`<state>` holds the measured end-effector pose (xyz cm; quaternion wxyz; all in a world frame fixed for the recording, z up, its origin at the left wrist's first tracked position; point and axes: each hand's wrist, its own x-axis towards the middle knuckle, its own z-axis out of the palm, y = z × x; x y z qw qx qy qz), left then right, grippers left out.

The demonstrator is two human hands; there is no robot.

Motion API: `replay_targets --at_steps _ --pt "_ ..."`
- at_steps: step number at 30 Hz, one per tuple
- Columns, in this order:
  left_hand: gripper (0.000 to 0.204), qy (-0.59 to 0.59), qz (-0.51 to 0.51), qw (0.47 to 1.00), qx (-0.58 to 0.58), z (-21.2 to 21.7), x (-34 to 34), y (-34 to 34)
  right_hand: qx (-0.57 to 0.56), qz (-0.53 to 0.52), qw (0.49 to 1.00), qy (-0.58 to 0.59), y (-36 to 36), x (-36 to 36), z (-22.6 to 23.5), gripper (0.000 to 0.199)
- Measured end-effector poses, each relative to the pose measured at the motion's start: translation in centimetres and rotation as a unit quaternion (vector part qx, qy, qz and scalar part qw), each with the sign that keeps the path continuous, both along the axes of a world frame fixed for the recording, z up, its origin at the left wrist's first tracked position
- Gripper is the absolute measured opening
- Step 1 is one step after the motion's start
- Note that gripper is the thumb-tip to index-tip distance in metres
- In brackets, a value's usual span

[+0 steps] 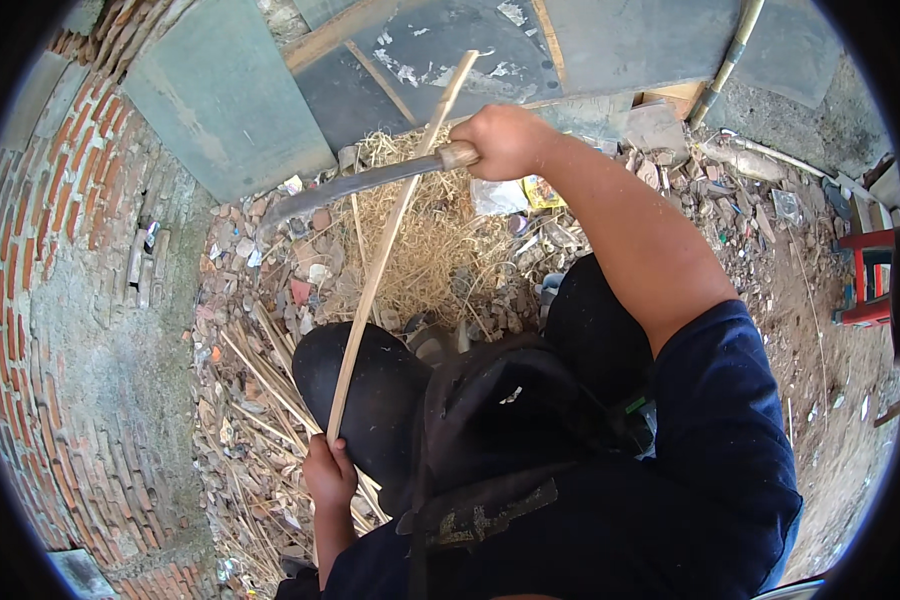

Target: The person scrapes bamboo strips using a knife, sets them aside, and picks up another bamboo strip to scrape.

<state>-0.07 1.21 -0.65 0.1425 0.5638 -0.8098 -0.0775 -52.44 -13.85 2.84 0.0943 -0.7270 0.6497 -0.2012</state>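
Observation:
A long, pale strip of split bamboo or wood [375, 270] runs slantwise across my lap, its far end up near the panels. Near its lower end my left hand [329, 472] is closed around it, beside my knee. Out in front, my right hand [503, 143] grips the wooden handle of a machete [355, 183]. The long, curved metal blade points left and crosses the strip in its upper part; whether the edge touches it I cannot tell. Beneath the blade lies a heap of curly shavings [425, 245] on the rubble.
More pale strips [270, 385] lie on the ground at my left, near a worn brick wall [100, 330]. Grey-green panels [232, 100] lean at the back. Stones and litter [660, 170] cover the ground. A red stool-like frame [867, 278] stands at the far right.

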Motion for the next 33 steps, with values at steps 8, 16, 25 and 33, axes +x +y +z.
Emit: replay_targets --at_steps 8,16,25,33 --pt "0.031 0.034 -0.006 0.997 0.065 1.1 -0.1 -0.5 0.056 -0.154 0.981 -0.103 -0.9 -2.9 -2.7 0.026" --pt "0.031 0.070 0.012 0.995 0.069 0.7 -0.4 -0.5 0.014 0.075 0.997 -0.009 -0.2 0.8 -1.2 0.024" --pt "0.033 0.166 0.004 0.979 0.118 -0.1 1.1 -0.2 0.024 -0.133 0.981 -0.142 -1.1 -1.8 -2.1 0.036" --pt "0.032 0.292 0.078 0.890 0.340 2.5 0.9 -0.1 0.002 0.004 1.000 -0.015 0.5 1.4 0.0 0.019"
